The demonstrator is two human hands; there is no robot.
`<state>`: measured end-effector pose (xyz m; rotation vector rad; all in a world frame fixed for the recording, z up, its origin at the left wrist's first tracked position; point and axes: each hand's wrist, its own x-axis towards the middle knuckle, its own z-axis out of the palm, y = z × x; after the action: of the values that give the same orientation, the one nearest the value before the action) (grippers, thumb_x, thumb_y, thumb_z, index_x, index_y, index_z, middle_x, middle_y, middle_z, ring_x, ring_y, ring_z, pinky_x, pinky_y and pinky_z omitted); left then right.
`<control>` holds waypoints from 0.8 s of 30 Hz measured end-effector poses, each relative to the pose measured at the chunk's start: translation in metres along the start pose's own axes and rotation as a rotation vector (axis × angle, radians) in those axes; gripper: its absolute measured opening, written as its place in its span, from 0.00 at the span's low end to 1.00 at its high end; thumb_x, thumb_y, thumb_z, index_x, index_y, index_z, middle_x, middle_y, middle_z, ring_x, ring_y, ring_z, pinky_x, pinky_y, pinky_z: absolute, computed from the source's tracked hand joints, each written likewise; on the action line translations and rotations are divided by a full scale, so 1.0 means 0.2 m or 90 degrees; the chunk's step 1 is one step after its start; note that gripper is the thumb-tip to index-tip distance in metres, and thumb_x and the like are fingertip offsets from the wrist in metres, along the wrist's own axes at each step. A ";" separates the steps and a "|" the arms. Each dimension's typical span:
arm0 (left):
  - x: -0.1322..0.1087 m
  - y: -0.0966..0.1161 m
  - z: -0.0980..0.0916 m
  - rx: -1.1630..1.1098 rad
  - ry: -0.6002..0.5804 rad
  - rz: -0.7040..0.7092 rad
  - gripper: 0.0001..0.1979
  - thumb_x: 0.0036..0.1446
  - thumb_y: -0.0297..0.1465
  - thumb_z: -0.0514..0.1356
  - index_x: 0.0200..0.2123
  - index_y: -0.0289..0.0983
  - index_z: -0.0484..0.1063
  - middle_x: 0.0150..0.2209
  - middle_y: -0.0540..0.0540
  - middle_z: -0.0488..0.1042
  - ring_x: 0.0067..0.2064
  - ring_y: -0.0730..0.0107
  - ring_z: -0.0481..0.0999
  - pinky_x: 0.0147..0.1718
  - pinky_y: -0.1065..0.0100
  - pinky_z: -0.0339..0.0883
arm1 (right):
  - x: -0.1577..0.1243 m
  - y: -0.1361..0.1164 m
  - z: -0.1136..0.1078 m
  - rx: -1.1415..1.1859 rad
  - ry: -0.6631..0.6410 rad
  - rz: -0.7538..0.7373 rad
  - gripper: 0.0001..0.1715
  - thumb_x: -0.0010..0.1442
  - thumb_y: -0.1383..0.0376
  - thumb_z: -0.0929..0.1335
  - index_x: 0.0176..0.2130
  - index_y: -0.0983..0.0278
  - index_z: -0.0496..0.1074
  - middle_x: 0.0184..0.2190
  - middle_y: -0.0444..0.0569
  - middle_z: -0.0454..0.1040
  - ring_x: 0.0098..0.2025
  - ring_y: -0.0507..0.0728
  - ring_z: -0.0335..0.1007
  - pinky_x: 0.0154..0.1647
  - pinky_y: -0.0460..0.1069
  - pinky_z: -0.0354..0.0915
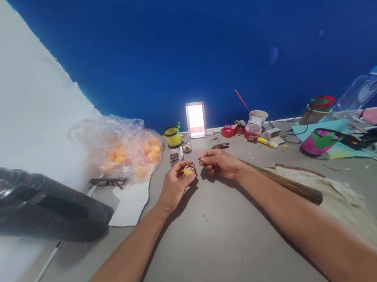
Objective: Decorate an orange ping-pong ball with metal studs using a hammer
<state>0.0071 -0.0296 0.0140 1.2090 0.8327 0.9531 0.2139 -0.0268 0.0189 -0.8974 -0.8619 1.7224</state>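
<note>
Gripping in left hand (176, 182) 1 small, dark-marked orange ball (188, 171), over flat grey table (219, 236), between near and far edges; pinching together fingertips of right hand (220, 162) (impossible to see if around something).

The left hand (176, 182) is bare, as is the right hand (221, 162). Behind the left hand, the wrist (163, 207) narrows before an uncovered left forearm (129, 255); behind the right hand, the right forearm (291, 217) is uncovered too, thickening away from the hand. The fingers (210, 160) look slender.
</note>
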 end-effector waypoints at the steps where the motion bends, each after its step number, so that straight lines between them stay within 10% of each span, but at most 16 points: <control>1: 0.00 0.00 0.00 -0.002 0.004 0.004 0.22 0.49 0.34 0.74 0.46 0.35 0.75 0.39 0.47 0.79 0.34 0.71 0.78 0.37 0.67 0.73 | 0.00 0.00 0.00 -0.001 -0.002 0.006 0.24 0.40 0.61 0.84 0.34 0.67 0.77 0.28 0.44 0.76 0.23 0.45 0.60 0.23 0.43 0.57; 24: 0.01 0.01 -0.02 -0.257 -0.036 -0.134 0.20 0.53 0.30 0.73 0.49 0.35 0.78 0.35 0.45 0.78 0.30 0.72 0.77 0.28 0.71 0.70 | -0.02 0.02 0.02 -0.028 -0.036 0.006 0.23 0.40 0.60 0.85 0.32 0.66 0.78 0.25 0.43 0.74 0.23 0.46 0.60 0.23 0.43 0.56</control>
<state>0.0044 -0.0260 0.0162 0.7804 0.6677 0.8603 0.2091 -0.0332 0.0180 -0.8867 -0.9380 1.7498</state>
